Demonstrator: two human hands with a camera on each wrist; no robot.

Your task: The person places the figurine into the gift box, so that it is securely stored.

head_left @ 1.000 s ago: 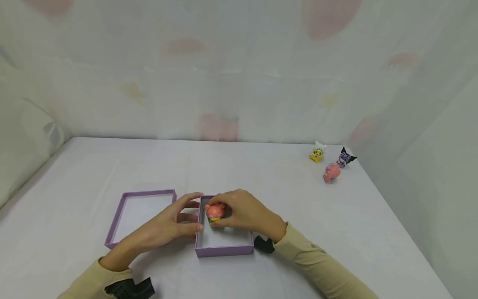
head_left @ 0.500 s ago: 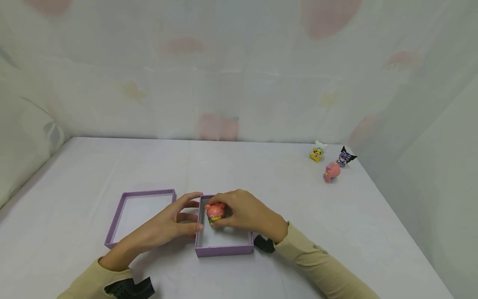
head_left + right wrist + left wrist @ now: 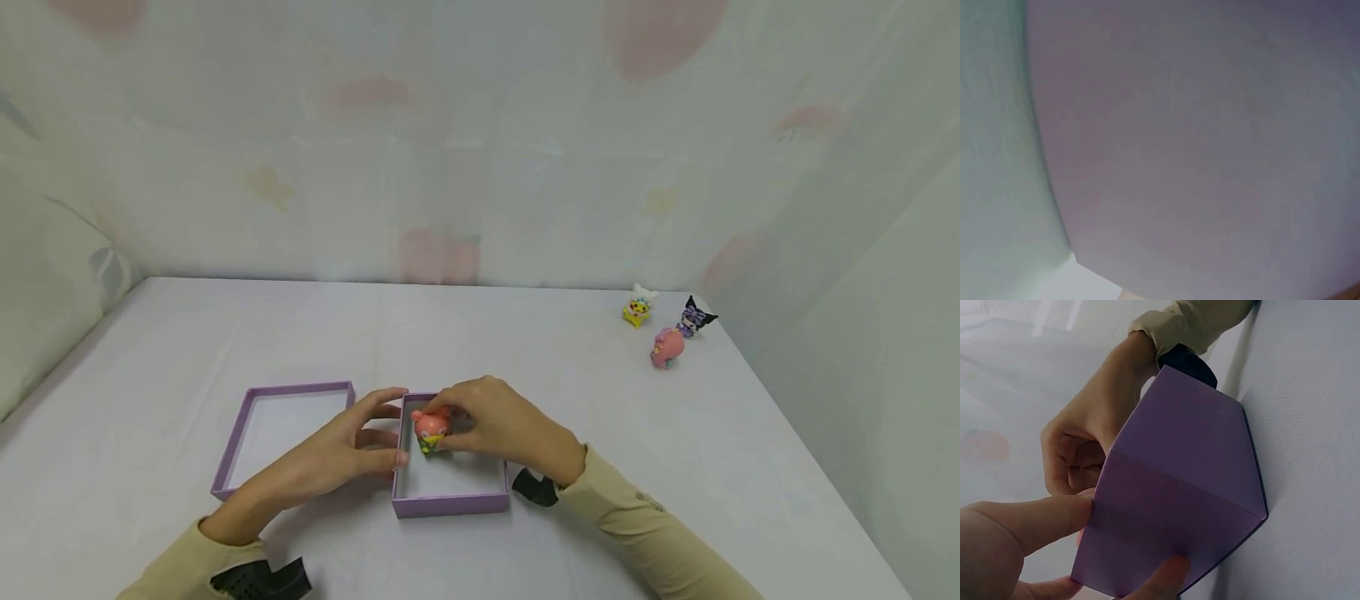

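Note:
A small purple box [image 3: 450, 503] sits open on the white table, and the left wrist view shows its outer wall [image 3: 1179, 500] close up. My right hand [image 3: 491, 425] reaches in from the right and pinches a pink figurine [image 3: 431, 427] at the box's far left corner. My left hand [image 3: 352, 446] lies beside the box with straight fingers against its left wall; the thumb [image 3: 1029, 519] presses that wall. The right wrist view is a pale blur with nothing to make out.
The box's purple lid [image 3: 300, 387] lies upturned just left of the box. Three small figurines stand at the back right: a yellow-white one [image 3: 637, 307], a dark purple one [image 3: 693, 317] and a pink one [image 3: 666, 347]. A pale curtain closes off the table's far and side edges.
My right wrist has shifted slightly to the right while the fingers stay on the pink figurine. The left hand, the box and the lid have not moved.

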